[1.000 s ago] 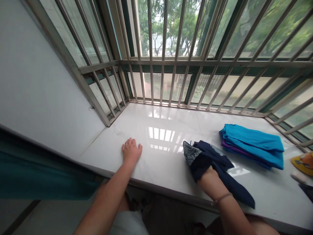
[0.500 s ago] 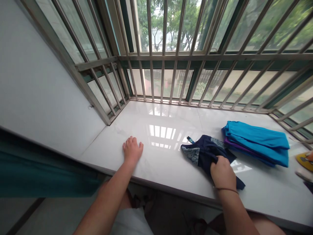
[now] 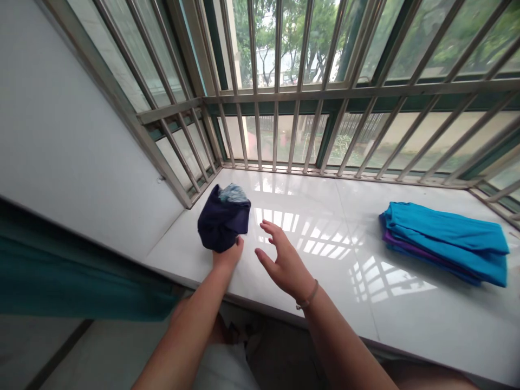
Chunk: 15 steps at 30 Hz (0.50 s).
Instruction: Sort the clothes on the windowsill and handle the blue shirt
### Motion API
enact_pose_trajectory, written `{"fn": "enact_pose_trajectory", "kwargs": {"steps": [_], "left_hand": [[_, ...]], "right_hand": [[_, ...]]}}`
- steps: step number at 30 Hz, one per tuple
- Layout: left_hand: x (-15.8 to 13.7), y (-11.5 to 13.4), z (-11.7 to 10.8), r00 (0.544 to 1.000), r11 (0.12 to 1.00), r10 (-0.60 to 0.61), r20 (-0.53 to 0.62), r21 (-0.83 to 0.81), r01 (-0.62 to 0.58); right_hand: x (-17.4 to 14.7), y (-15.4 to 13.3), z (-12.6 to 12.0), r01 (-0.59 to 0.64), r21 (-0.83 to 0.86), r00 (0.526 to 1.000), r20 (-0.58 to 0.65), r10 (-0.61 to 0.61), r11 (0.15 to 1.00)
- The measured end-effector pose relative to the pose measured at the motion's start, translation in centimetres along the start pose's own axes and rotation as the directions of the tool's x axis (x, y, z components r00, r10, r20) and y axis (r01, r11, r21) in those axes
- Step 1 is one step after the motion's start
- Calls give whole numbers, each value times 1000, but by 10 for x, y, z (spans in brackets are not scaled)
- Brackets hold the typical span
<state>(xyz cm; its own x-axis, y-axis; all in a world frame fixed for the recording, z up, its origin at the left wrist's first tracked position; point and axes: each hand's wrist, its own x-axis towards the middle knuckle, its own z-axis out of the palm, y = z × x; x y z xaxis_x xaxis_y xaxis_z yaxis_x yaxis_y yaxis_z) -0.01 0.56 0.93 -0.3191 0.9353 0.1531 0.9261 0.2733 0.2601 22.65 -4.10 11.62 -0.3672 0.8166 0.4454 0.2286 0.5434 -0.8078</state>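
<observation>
A navy cloth item [image 3: 222, 222] with a pale patterned patch is bunched up at the left of the white ledge [image 3: 292, 271]. My left hand [image 3: 228, 254] grips its lower edge. Its thumb shows at the right side, while the cloth hides the other fingers. Just to the right, my right hand [image 3: 284, 262] hovers over the ledge with fingers apart and nothing in it. A bracelet [image 3: 309, 297] circles that wrist.
A folded stack of bright blue and purple cloth [image 3: 447, 238] lies on the ledge at the right. Metal window bars [image 3: 276, 130] run along the back and left. A teal curtain [image 3: 81, 287] hangs at the lower left.
The navy cloth has moved from beside the blue stack to my left hand. My right hand has let go of it and moved left, opening. The view has shifted slightly left.
</observation>
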Motion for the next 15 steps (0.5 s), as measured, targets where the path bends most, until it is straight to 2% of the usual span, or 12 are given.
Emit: {"fn": "enact_pose_trajectory", "kwargs": {"steps": [4, 6, 8, 11, 13, 15], "left_hand": [[0, 0, 1, 998, 995, 5, -56, 104, 1], [-1, 0, 1, 998, 992, 6, -57, 128, 1], [-1, -1, 1, 1000, 993, -8, -21, 116, 11], [0, -1, 1, 999, 994, -26, 22, 103, 24], [1, 0, 0, 999, 994, -29, 27, 107, 26], [1, 1, -1, 999, 993, -29, 32, 111, 25]], "right_hand": [[-41, 27, -15, -134, -135, 983, -143, 114, 982], [-58, 48, -35, -162, -251, 972, -207, 111, 954], [-70, 69, -64, -171, -410, 960, -273, 59, 896], [-78, 94, -129, -233, -658, 922, -384, -53, 716], [-78, 107, -179, -359, -760, 879, -470, -78, 542], [-76, 119, -228, -526, -768, 812, -581, -53, 364]]}}
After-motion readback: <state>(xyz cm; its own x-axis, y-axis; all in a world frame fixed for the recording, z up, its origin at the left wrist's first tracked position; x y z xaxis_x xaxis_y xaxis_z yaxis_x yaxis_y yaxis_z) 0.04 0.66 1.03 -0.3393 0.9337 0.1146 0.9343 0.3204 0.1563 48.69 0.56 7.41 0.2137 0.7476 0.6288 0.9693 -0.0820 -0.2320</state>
